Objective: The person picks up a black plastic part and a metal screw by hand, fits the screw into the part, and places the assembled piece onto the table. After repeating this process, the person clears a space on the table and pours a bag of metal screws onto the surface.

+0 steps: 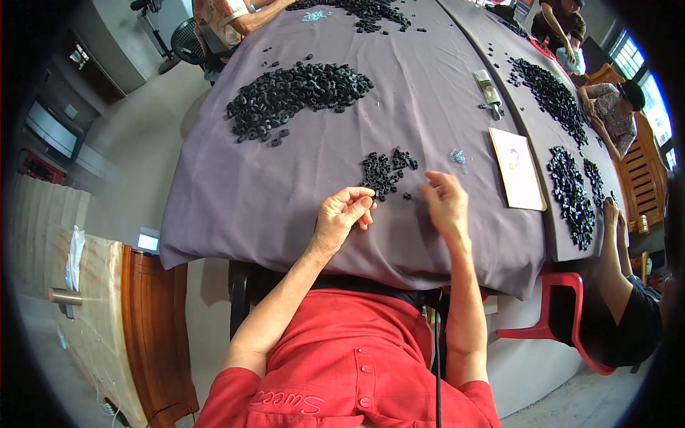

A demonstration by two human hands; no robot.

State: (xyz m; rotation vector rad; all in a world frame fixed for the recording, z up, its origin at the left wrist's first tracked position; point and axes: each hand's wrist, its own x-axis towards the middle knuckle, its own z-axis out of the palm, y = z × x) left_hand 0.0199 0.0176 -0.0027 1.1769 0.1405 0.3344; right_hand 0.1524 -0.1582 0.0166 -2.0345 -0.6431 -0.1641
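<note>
My left hand [344, 217] is closed in a pinch at the near edge of a small pile of black ring-shaped parts [381, 176]. Whatever its fingertips hold is too small to make out against the dark pile. To the right, my right hand [448, 205] hovers over the cloth, slightly blurred, with thumb and fingers apart and nothing visible between them. One loose black part [407, 195] lies between the hands. Just beyond the right hand is a little heap of small clear bluish pieces [458, 157].
A large heap of black rings [300, 93] spreads at the far left of the cloth-covered table [214, 192]. On the right lie a pale board [517, 169], a tube [488, 93] and another black heap [571, 196]. Co-workers sit around; a red chair [549, 314] stands at right.
</note>
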